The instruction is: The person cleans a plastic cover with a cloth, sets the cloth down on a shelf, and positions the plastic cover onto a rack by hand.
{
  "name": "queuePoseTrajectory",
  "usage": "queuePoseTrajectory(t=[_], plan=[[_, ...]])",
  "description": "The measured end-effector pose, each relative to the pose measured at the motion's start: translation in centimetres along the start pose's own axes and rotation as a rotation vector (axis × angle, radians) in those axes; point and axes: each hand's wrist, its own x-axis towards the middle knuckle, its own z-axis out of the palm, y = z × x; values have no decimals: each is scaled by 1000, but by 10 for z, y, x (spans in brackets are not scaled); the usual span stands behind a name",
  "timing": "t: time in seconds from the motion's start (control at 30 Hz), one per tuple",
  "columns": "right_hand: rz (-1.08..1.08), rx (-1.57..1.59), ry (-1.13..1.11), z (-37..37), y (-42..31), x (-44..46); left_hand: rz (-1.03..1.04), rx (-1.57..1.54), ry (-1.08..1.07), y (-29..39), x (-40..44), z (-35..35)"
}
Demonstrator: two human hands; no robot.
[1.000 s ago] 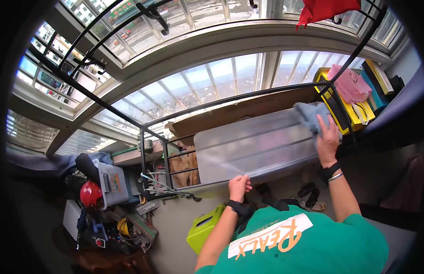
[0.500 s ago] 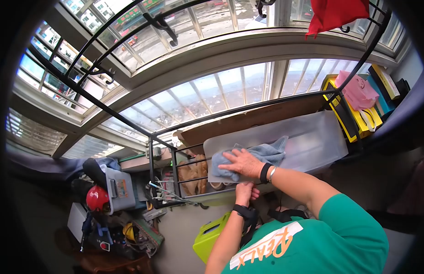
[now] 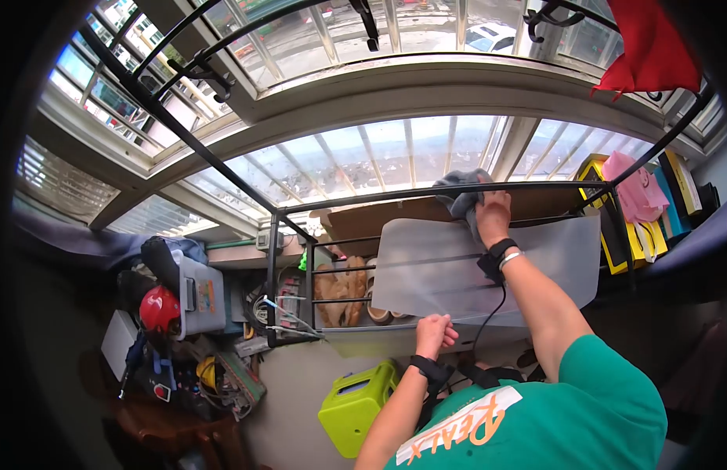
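Cloth [image 3: 461,205] by the black rail [image 3: 403,194]

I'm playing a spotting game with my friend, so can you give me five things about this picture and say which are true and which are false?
1. The right hand holds a grey-blue cloth. True.
2. The left hand is up at the window. False: it is at the near edge of the cloudy plastic sheet.
3. A bright yellow-green box is on the floor. True.
4. The person's shirt is purple. False: it is green.
5. A red cloth hangs at the top right. True.
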Motion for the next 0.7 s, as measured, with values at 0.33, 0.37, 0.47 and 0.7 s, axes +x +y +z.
queuePoseTrajectory(t=[0.33,0.37,0.47,0.7], plan=[[-925,178,-447,10,-105,-74,-44,-17,6,0,-1,0],[-828,150,-377,22,-100,-67,-48,-34,12,0,-2,1],[-732,37,-387,27,-87,-38,-6,-53,14,-2,-4,0],[-426,-212,-198,26,-14,8,9,-70,13,-1,-4,-1]])
